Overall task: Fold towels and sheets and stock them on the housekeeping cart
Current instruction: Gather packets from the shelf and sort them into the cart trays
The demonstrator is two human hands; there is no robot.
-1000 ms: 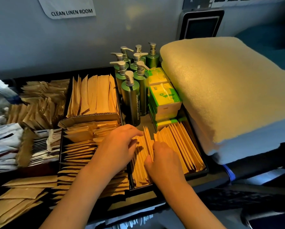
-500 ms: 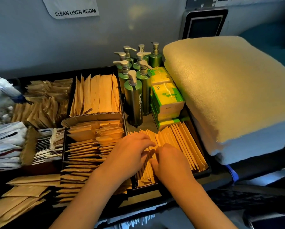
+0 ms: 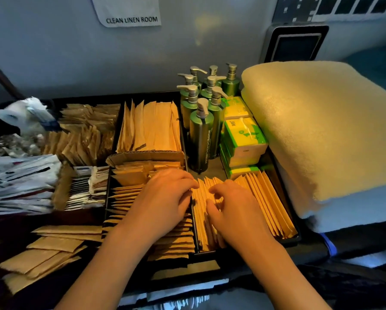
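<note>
1. Both hands work in the near right compartment of the black divided tray (image 3: 188,139) on the cart top. The left hand (image 3: 162,198) lies knuckles-up, its curled fingertips pressing the left end of the row of tan paper sachets standing on edge (image 3: 250,204). The right hand (image 3: 234,209) sits just beside it, fingers bent and tips digging between sachets; whether it pinches one, I cannot tell.
2. Step in hand, by my reading: straightening the sachet row, not folding linen. The task's own thing, the thick folded cream towel (image 3: 321,130), rests on a white folded layer (image 3: 355,202) at the right end of the cart, apart from both hands.
3. To do it well: keep the left hand as a stop, sweep the right along the tops with light pressure. Paper creases easily.
4. Edges: the tray's divider wall runs under the left fingertips; the flat-stacked tan sachets (image 3: 165,238) lie just left of it.
5. Far of the hands, the green pump bottles (image 3: 201,139) stand upright and close, the stack of yellow-green tissue packs (image 3: 243,139) beside them. A forward shove could tip a bottle.
6. Open room: mostly near, toward the person. The towel's left edge crowds the tray's right rim.
</note>
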